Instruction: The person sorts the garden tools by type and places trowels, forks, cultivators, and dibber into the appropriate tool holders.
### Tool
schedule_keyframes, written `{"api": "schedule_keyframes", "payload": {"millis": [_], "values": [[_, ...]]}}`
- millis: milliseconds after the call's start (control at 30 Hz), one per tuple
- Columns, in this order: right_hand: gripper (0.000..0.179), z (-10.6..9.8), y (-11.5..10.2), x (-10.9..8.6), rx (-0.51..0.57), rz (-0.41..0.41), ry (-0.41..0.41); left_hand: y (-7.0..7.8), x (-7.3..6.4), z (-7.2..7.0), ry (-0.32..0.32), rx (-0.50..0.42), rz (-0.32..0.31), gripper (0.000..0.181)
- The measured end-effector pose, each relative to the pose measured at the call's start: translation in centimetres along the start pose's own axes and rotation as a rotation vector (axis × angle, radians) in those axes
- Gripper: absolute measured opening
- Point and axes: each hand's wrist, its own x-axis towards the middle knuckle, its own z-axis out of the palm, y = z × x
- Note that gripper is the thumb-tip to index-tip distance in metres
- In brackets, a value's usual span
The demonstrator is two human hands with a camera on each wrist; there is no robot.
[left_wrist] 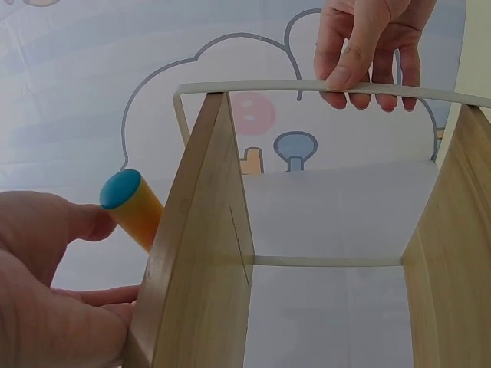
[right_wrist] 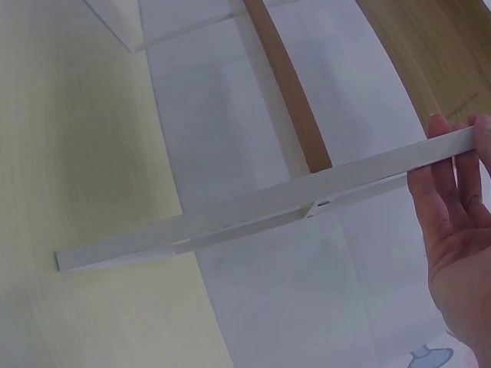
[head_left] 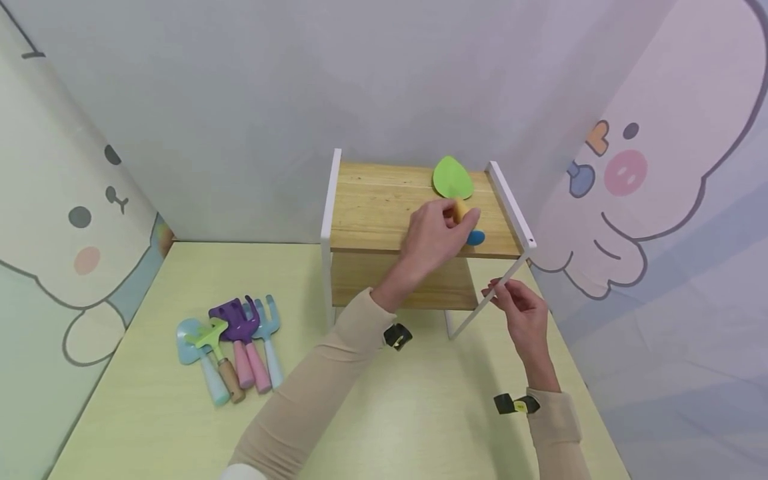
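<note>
On the shelf's wooden top board lies a toy garden trowel with a green blade; its yellow-orange handle ends in a blue cap. My left hand pinches the handle between thumb and fingers, low over the board. In the left wrist view the left hand is beside the board's front edge, fingertips close to the handle. My right hand holds the white metal side frame of the shelf, fingers on one side and thumb on the other, below the top board.
Left on the pale table lies a cluster of toy garden tools: a purple fork, a blue fork, a green rake and a light blue shovel. The shelf has a lower board. Cartoon-printed curtains surround the table.
</note>
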Motion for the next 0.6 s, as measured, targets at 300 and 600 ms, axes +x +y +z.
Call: {"api": "schedule_keyframes", "payload": {"millis": [300,600], "values": [[0.018,-0.2,0.0,-0.1,-0.010,0.017,0.014,-0.2,-1.0,-0.4,0.031,-0.066,-0.002,0.046],[0.018,0.0,0.1,0.0,-0.017,0.027,0.016,-0.6,-2.7,-1.0,0.030,-0.187,0.070,0.037]]}}
